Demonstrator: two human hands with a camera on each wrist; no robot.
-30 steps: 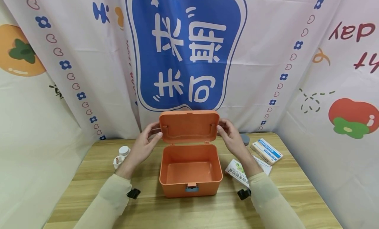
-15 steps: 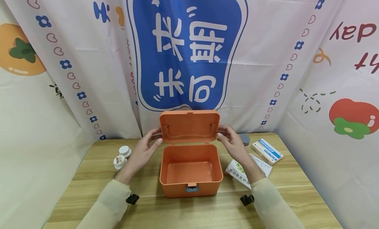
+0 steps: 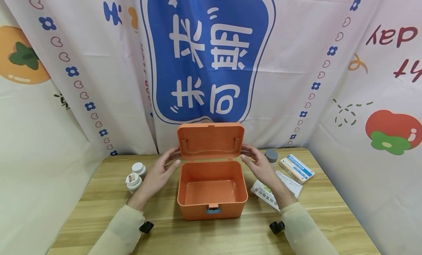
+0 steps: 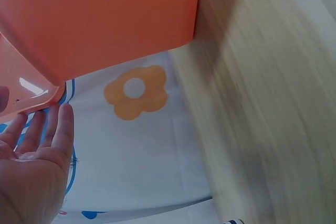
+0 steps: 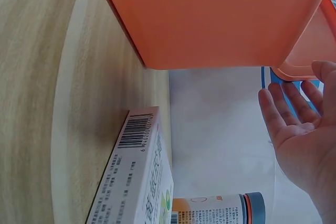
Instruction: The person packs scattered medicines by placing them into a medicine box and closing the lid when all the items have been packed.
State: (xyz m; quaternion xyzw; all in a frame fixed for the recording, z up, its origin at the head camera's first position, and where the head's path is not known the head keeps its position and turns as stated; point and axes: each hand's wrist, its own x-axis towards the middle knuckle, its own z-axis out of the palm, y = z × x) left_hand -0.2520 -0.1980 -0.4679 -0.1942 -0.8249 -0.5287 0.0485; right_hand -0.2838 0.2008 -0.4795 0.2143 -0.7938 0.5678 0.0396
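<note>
An orange lidded storage box (image 3: 212,213) stands on the wooden table, its lid (image 3: 211,142) raised upright at the back. Nothing lies inside it. At the lid's left edge is my left hand (image 3: 157,176), fingers extended behind the lid and thumb in front. My right hand (image 3: 262,171) mirrors it at the right edge, fingers spread and lightly bent. In the left wrist view, the fingertips (image 4: 64,111) reach the lid's rim. The right wrist view has the right palm (image 5: 310,145) beside the lid; whether those fingers touch it I cannot tell. A blue latch (image 3: 213,210) sits on the box front.
Two white pill bottles (image 3: 133,181) stand left of the box. On the right are a grey-capped bottle (image 3: 271,155), a blue-and-white medicine box (image 3: 297,168) and a white carton (image 3: 263,196), partly behind the right forearm. A printed curtain (image 3: 280,101) hangs behind the table.
Both hands have slid slightly down the lid's sides, toward the hinges, and their fingers have loosened. The lid stays upright. More of the grey-capped bottle shows now.
</note>
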